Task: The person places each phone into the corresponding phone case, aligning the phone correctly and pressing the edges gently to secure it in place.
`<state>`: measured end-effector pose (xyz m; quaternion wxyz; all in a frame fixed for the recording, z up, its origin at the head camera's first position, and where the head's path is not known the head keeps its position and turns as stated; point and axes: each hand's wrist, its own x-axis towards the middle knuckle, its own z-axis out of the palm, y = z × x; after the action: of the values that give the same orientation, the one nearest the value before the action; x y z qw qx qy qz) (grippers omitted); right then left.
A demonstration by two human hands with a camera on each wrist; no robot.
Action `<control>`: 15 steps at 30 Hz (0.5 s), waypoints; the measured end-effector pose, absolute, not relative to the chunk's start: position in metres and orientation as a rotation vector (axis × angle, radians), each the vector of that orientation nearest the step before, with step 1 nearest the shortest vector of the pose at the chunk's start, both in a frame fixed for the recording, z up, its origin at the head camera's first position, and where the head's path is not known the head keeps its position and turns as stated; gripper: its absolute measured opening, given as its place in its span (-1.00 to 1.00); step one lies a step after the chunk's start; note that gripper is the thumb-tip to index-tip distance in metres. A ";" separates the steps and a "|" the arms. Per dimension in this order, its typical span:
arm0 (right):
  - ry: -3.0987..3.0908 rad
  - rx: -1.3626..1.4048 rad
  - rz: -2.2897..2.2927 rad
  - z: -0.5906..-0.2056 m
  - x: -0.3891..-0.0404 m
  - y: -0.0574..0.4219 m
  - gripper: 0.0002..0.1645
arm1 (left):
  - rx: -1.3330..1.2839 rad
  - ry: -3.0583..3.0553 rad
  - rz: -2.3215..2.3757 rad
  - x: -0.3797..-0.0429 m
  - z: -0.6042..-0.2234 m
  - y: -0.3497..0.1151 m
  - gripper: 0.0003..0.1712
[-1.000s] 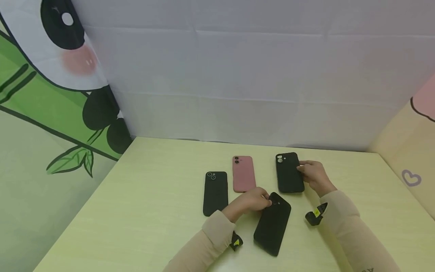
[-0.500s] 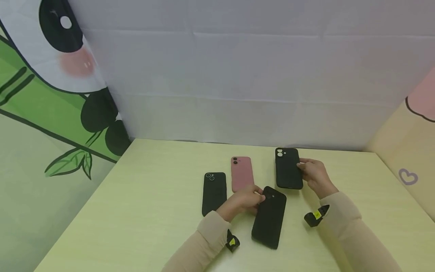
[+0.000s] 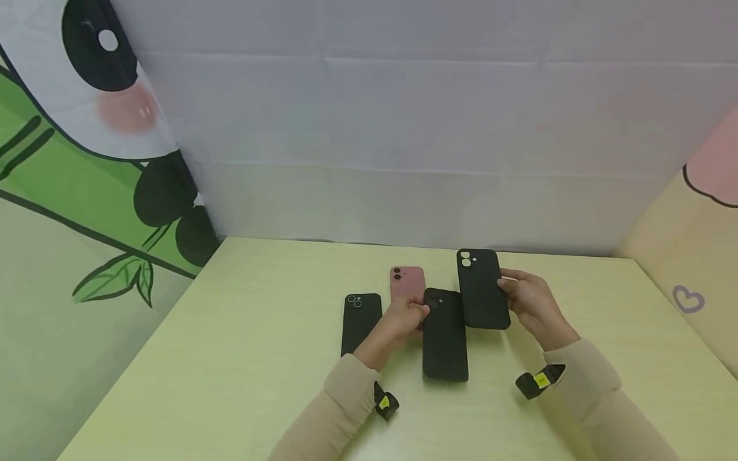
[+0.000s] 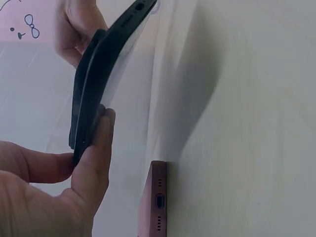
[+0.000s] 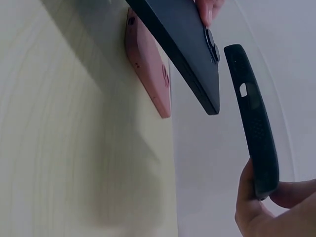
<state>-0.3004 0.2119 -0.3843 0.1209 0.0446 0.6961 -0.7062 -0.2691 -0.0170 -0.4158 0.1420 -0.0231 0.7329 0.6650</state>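
Note:
My left hand [image 3: 398, 321] pinches a black phone [image 3: 445, 339] near its camera end, thumb on one face and fingers on the other. It is raised over the table, lenses up. To its right, my right hand [image 3: 532, 306] holds a black phone case [image 3: 484, 291] by its right side. Its camera cutouts let the light surface show through. In the head view the phone's top right corner meets the case's left edge; the right wrist view shows a gap between phone [image 5: 185, 44] and case [image 5: 254, 123]. Both cast shadows on the table.
A pink phone [image 3: 406, 283] lies behind my left hand, partly covered by it. Left of that, another black phone or case [image 3: 359, 323] with two lens rings lies flat, its lower end hidden by my wrist. A white sheet [image 3: 357, 147] hangs along the table's [image 3: 242, 371] back edge.
The phone in my left hand has moved up and left in view and turned from slanted to nearly straight. My right hand has lifted the case and brought it slightly left, closer to the phone.

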 end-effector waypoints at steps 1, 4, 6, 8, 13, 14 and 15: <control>2.017 0.100 -2.081 -0.384 -0.298 0.211 -0.38 | -0.078 2.110 1.935 -0.270 -0.415 -0.018 -0.80; 1.986 0.036 -2.107 -0.383 -0.292 0.207 -0.37 | -0.105 2.101 1.983 -0.271 -0.413 -0.020 -0.79; 1.975 0.012 -2.118 -0.383 -0.288 0.204 -0.36 | -0.121 2.098 2.010 -0.272 -0.412 -0.021 -0.78; 1.959 0.012 -2.125 -0.383 -0.285 0.201 -0.36 | -0.136 2.099 2.026 -0.273 -0.411 -0.022 -0.77; 1.928 0.025 -2.134 -0.385 -0.277 0.193 -0.37 | -0.164 2.084 2.064 -0.275 -0.409 -0.024 -0.76; 1.922 0.025 -2.135 -0.386 -0.276 0.192 -0.38 | -0.174 2.082 2.069 -0.275 -0.409 -0.025 -0.75; 1.920 0.026 -2.136 -0.387 -0.275 0.191 -0.38 | -0.187 2.085 2.071 -0.276 -0.408 -0.025 -0.74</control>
<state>-0.2753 0.1906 -0.3869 0.1344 0.0089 0.6625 -0.7368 -0.2755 -0.0251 -0.4083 0.0985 -0.0633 0.7047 0.6998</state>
